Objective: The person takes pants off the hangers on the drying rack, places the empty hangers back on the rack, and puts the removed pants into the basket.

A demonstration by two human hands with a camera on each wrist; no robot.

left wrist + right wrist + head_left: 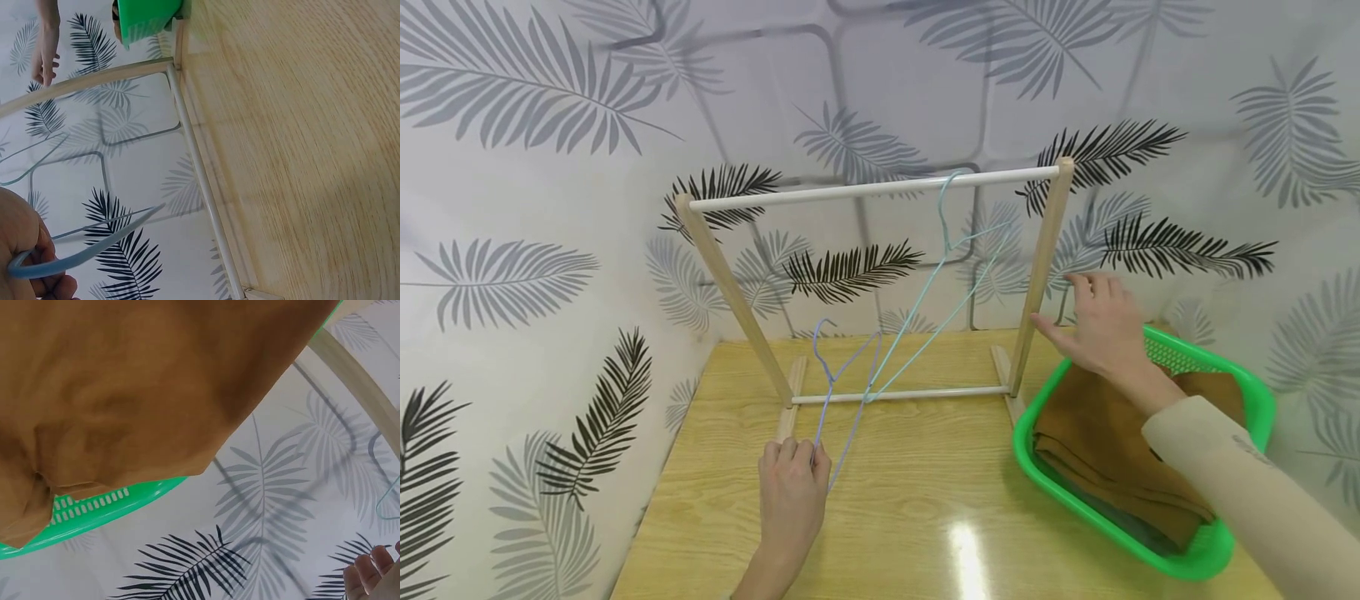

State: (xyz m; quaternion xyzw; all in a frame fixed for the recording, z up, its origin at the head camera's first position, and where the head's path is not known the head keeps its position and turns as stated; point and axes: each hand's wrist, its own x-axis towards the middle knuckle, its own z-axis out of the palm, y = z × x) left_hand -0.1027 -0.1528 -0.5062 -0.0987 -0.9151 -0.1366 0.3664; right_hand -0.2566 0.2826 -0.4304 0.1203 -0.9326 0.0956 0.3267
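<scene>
My left hand (793, 492) grips a lavender-blue wire hanger (824, 408) over the front left of the table, its hook pointing up. In the left wrist view, the left fingers curl round the hanger (81, 257). A mint-green hanger (917, 304) hangs by its hook from the white top rail (850, 192) of a small wooden rack. My right hand (1105, 325) is in the air beside the rack's right post (1048, 267), fingers extended and holding nothing. Below it, folded brown cloth (1105, 433) lies in a green basket (1262, 408).
The rack's lower white rail (925, 393) runs just above the wooden table (910, 500). A darker cloth (1127, 512) shows under the brown one. Behind the table stands a leaf-patterned wall (880, 83).
</scene>
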